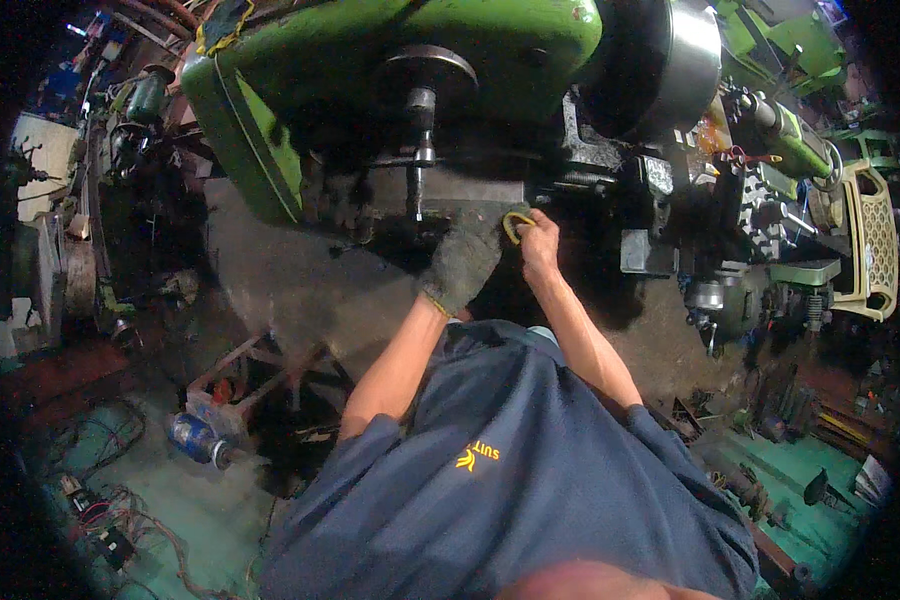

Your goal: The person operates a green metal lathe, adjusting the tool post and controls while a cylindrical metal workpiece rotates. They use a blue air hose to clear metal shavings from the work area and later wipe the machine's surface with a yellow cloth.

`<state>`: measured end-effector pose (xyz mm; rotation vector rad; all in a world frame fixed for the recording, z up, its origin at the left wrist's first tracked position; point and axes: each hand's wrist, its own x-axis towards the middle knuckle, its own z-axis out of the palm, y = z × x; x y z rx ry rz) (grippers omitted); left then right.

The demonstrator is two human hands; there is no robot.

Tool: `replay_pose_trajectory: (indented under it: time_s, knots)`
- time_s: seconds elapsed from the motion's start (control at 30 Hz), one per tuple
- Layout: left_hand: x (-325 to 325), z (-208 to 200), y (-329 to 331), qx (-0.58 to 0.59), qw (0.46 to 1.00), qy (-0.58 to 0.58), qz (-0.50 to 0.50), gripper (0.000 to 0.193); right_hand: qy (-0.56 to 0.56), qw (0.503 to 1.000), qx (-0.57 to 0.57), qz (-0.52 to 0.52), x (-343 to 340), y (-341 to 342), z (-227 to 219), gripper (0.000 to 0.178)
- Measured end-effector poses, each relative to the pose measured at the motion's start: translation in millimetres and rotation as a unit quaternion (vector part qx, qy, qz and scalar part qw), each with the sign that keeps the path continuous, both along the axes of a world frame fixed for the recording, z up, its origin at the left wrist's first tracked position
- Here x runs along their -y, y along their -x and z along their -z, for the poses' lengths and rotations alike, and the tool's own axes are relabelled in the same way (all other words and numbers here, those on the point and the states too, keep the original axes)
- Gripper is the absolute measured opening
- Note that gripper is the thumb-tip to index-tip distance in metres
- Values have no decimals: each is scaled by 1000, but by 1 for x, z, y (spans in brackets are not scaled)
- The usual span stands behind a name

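My left hand (462,262) wears a dark grey work glove with a yellow cuff edge at the wrist. My bare right hand (540,243) is just beside it, fingers closed on the yellow-edged opening of a second grey work glove (513,222). The gloved left fingers meet that second glove, and the two grey fabrics blend together, so the exact left grip is partly hidden. Both hands are in front of my body, before a green lathe (510,40). A dark shaft with a round flange (422,75) sticks out of the lathe just beyond my left hand.
A large metal chuck (685,60) is at the lathe's upper right, with a tool post (655,190) below it. A cream plastic grille (867,240) stands far right. On the green floor at left lie a blue cylindrical can (195,437) and tangled cables (160,540).
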<state>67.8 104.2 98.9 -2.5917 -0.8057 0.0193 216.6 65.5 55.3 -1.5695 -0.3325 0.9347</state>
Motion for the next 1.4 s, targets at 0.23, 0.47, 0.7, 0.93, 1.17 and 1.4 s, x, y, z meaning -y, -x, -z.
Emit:
replay_pose_trajectory:
  time_s: [0.23, 0.47, 0.7, 0.93, 1.17, 1.4]
  knots:
    - [-7, 1, 40, 297, 885, 342, 111, 51, -45, 993, 74, -87, 6, -7, -1, 47]
    - [-5, 14, 13, 299, 900, 318, 14, 38, 8, 991, 29, -128, 1, -8, -19, 50]
    - [1, 8, 7, 538, 356, 700, -307, 31, -107, 938, 260, -205, 9, 17, -31, 50]
    - [-9, 3, -26, 537, 510, 626, -246, 29, -7, 990, 110, -83, -29, -1, -24, 27]
    - [-4, -55, 78, 599, 75, 795, 49, 81, -22, 985, -6, 169, -56, -72, 42, 27]
    - [-31, -48, 124, 750, -49, 660, 14, 82, -24, 981, -181, 67, -74, -51, 11, 37]
